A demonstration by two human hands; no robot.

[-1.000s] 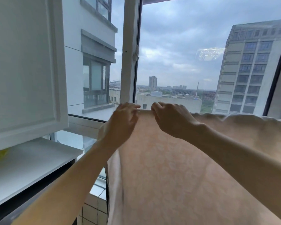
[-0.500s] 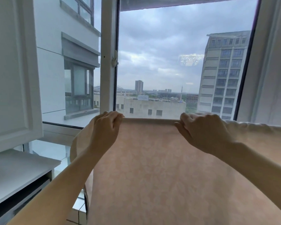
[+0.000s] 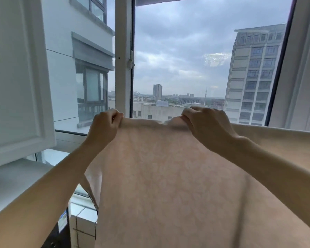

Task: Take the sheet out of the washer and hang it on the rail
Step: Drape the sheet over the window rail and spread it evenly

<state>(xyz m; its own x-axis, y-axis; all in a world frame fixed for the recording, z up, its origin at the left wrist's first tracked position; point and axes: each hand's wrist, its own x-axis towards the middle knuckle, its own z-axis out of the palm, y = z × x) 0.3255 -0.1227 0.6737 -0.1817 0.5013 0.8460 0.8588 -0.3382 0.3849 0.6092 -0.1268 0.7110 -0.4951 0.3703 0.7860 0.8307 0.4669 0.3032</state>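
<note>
A pale peach sheet (image 3: 168, 176) with a faint pattern hangs in front of me, draped over a rail that the fabric hides. Its top fold runs off to the right edge of the view. My left hand (image 3: 104, 127) pinches the top fold near the sheet's left end. My right hand (image 3: 206, 126) grips the same fold further right, bunching the fabric up a little. The stretch of fold between the hands sags slightly. The washer is out of view.
A large window (image 3: 186, 59) with a white mullion (image 3: 123, 56) stands right behind the sheet. A white cabinet door (image 3: 16, 72) stands open at the left above a white top (image 3: 16, 179). Tiled wall (image 3: 84, 228) shows at the lower left.
My hands spread apart along the top fold half a second ago. Now my right hand has come back a little leftward and lifted, bunching the fabric; the fold between the hands sags.
</note>
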